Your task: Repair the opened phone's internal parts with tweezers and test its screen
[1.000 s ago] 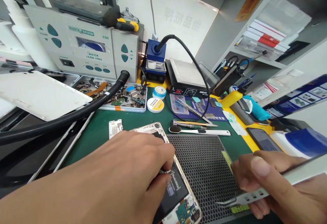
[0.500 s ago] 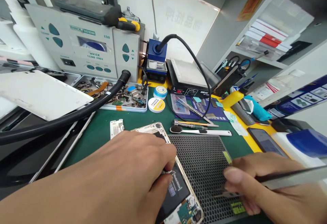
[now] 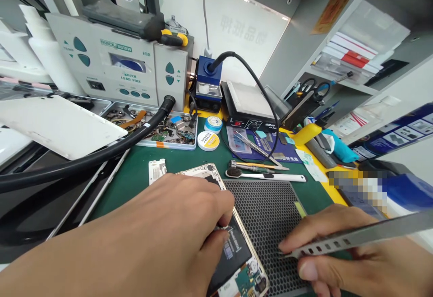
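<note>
My left hand (image 3: 182, 220) rests over an opened smartphone (image 3: 248, 236), its fingers curled and the thumb near the index finger. Whatever lies between those fingertips is hidden. The phone's black battery (image 3: 228, 254) shows beside the thumb, with a green circuit board (image 3: 246, 279) at the near end. In my right hand (image 3: 341, 252) is a pair of metal tweezers (image 3: 334, 245) with holes along the arm. Their tips point left, over the black honeycomb mat (image 3: 267, 211), apart from the phone. A small white phone part (image 3: 157, 169) lies just beyond my left hand.
Beyond the mat lie a toothbrush (image 3: 270, 177) and other tweezers (image 3: 257, 146). Two small round tins (image 3: 208, 141) stand by a tray of loose parts (image 3: 162, 144). A thick black hose (image 3: 101, 155) crosses the left side from the hot-air station (image 3: 125, 69). A heating plate (image 3: 250, 98) stands behind.
My right hand has shifted slightly left and its index finger now stretches along the tweezers, which show more clearly. The left hand and phone keep their place. The view has tilted slightly.
</note>
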`<act>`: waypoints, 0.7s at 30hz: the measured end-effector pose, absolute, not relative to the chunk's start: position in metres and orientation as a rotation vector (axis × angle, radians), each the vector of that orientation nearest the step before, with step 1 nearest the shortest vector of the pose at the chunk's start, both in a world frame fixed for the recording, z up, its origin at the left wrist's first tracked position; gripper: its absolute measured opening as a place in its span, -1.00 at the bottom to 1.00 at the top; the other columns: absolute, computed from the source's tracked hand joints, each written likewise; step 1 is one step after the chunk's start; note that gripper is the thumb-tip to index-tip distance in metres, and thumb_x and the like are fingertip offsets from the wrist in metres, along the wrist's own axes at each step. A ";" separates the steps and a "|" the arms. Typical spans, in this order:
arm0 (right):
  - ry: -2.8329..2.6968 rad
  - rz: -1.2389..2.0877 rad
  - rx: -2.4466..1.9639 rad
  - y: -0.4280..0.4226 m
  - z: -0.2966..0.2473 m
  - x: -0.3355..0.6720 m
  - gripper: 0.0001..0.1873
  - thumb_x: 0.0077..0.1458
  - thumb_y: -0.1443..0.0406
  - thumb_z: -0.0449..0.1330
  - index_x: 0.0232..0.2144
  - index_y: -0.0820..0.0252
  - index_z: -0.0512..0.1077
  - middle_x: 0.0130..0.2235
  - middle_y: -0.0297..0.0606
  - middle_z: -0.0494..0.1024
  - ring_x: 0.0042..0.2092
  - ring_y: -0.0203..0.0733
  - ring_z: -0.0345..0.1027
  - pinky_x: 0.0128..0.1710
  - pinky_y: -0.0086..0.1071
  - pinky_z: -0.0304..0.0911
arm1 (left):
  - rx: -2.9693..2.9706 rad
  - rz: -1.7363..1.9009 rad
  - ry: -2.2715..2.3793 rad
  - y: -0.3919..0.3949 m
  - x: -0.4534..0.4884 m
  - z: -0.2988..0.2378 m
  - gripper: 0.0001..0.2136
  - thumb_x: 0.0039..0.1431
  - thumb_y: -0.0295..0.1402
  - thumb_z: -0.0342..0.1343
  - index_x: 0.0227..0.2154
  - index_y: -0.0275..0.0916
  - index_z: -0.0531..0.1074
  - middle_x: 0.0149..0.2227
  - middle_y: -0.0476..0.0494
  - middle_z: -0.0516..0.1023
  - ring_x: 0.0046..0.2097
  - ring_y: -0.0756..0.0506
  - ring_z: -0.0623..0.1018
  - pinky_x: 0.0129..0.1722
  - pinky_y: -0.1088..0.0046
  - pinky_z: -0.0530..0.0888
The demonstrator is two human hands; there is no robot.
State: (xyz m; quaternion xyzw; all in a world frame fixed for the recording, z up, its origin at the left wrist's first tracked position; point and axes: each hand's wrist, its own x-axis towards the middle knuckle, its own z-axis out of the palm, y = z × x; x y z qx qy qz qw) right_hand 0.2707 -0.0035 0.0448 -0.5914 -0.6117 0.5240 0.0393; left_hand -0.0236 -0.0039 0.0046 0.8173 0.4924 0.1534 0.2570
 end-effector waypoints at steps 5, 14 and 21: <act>-1.657 1.653 -1.510 -0.002 0.041 0.261 -0.67 0.15 0.04 0.43 -0.43 0.15 0.57 -0.49 -0.39 0.54 -0.50 -0.40 0.42 -0.47 -0.60 0.36 | 2.202 0.356 1.282 -0.003 -0.025 0.004 -0.78 0.32 -0.23 0.00 -0.44 -0.01 0.43 -0.45 0.07 0.49 -0.42 -0.05 0.49 -0.40 0.40 0.33; -1.662 1.812 -1.209 -0.005 0.023 0.260 -0.75 0.35 0.12 0.28 -0.28 0.18 0.52 -0.39 -0.38 0.46 -0.46 -0.34 0.45 -0.46 -0.48 0.40 | 2.178 0.342 1.259 -0.004 -0.027 0.016 -0.78 0.34 -0.29 -0.02 -0.42 -0.05 0.44 -0.42 0.03 0.50 -0.40 -0.06 0.49 -0.38 0.39 0.37; -2.342 0.862 -1.274 -0.003 0.030 0.253 -0.83 0.32 0.24 0.27 -0.36 0.05 0.59 -0.38 -0.30 0.60 -0.32 -0.15 0.52 -0.37 -0.40 0.39 | 2.210 0.357 1.257 -0.001 -0.026 0.013 -0.85 0.27 -0.32 0.04 -0.42 -0.05 0.41 -0.41 0.03 0.48 -0.39 -0.08 0.48 -0.41 0.38 0.33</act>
